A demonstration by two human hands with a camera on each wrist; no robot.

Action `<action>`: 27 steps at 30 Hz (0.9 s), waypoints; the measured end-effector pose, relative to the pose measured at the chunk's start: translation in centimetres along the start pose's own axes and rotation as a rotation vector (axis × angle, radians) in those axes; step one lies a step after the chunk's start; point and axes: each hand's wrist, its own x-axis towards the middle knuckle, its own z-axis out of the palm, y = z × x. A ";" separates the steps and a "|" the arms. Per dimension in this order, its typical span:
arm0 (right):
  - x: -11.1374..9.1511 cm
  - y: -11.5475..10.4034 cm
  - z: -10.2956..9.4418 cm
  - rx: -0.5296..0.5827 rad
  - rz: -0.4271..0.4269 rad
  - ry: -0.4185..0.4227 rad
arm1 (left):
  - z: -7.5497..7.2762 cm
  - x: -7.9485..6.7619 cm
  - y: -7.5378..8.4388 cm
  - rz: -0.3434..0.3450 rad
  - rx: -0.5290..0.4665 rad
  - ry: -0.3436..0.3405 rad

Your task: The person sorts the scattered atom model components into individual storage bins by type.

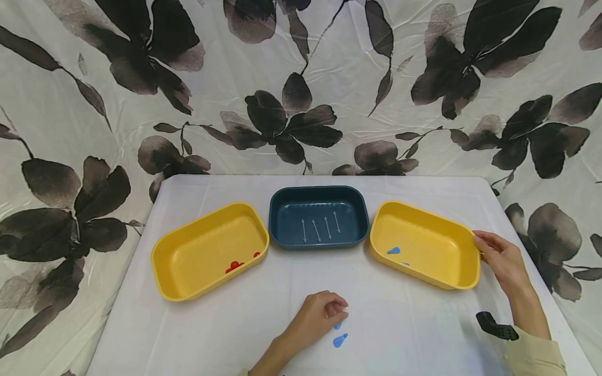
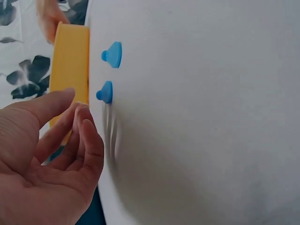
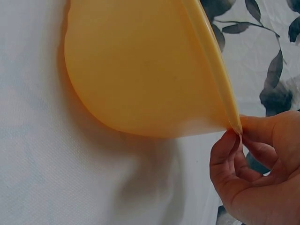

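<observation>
My right hand [image 1: 507, 263] pinches the outer end rim of the right yellow bin [image 1: 458, 263], thumb and fingertips meeting at the edge in the right wrist view. Inside that bin lie small blue knobbed pieces [image 1: 394, 250]. Low over the white table, my left hand [image 1: 316, 316] has its fingers bent and its thumb apart from them, with nothing between. Beside its fingertips are two blue cone-shaped pieces with knobs, one nearer [image 2: 107, 92] and one farther [image 2: 114, 55]. In the head view the left hand partly hides the nearer one.
A dark blue bin [image 1: 287, 224] stands at the back middle, with white double-headed arrows overlapping its floor. At the left, another yellow bin [image 1: 188, 256] holds several small red balls [image 1: 234, 265]. A flowered cloth [image 1: 282, 62] hangs behind the table [image 1: 226, 334].
</observation>
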 end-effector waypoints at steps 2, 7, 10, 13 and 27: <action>0.0 0.0 0.0 -0.003 0.000 0.001 | 0.1 -0.2 -0.1 -0.005 0.017 -0.011; 0.0 0.0 0.0 -0.001 0.002 0.005 | 0.2 -0.6 -0.2 -0.028 0.098 -0.047; 0.0 0.0 0.0 0.000 0.002 0.006 | 0.3 -0.8 -0.1 -0.034 0.139 -0.060; 0.0 0.0 0.0 0.003 0.002 0.006 | 0.5 -0.8 0.0 -0.033 0.177 -0.064; 0.0 0.0 0.0 0.010 -0.009 -0.001 | 0.9 -0.4 0.3 0.030 0.236 -0.066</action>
